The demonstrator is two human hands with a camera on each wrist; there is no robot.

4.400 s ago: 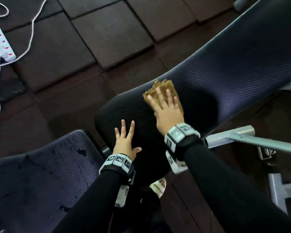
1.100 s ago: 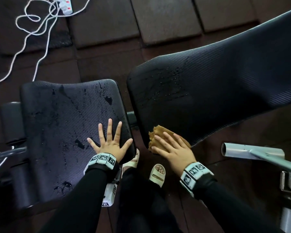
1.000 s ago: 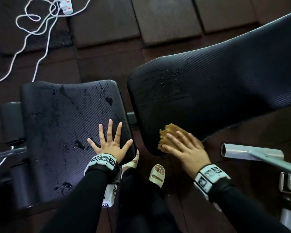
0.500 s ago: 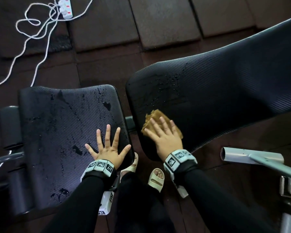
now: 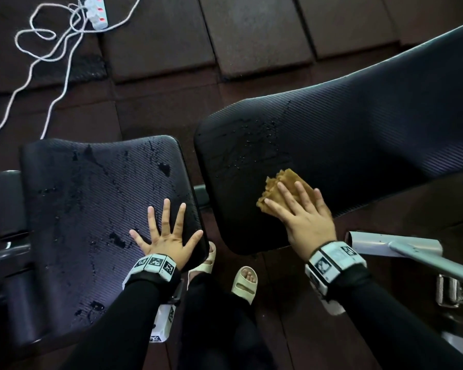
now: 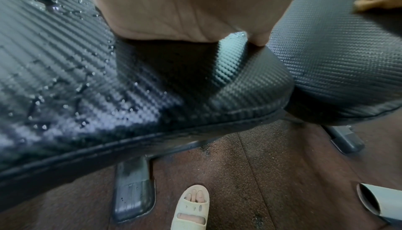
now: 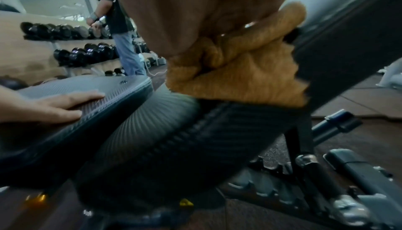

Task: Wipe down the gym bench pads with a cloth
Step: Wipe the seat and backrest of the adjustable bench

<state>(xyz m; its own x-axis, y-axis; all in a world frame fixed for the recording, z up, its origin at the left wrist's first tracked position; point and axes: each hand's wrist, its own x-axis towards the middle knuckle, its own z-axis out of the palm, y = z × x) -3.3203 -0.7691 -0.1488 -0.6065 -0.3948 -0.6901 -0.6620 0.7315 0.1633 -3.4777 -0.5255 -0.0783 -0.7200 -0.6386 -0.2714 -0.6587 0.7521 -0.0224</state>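
Note:
A black textured seat pad (image 5: 96,214) lies at the left, beaded with water drops. The long black back pad (image 5: 345,134) slopes up to the right, with droplets near its lower end. My left hand (image 5: 169,233) rests flat on the seat pad's near right corner, fingers spread. My right hand (image 5: 300,212) presses a crumpled mustard cloth (image 5: 281,185) flat against the back pad's lower part, fingers straight over it. In the right wrist view the cloth (image 7: 237,72) bunches under the palm against the pad (image 7: 174,139). The left wrist view shows the wet seat pad (image 6: 108,87) under the palm.
A grey metal frame tube (image 5: 401,249) juts out at the right, below the back pad. A white power strip (image 5: 96,12) and tangled cord lie on the dark floor tiles at top left. My sandalled feet (image 5: 245,284) stand between the pads. A dumbbell rack (image 7: 71,48) and another person stand beyond.
My right hand has slid the cloth to the right and slightly up along the back pad's lower part. My left hand has stayed flat on the seat pad.

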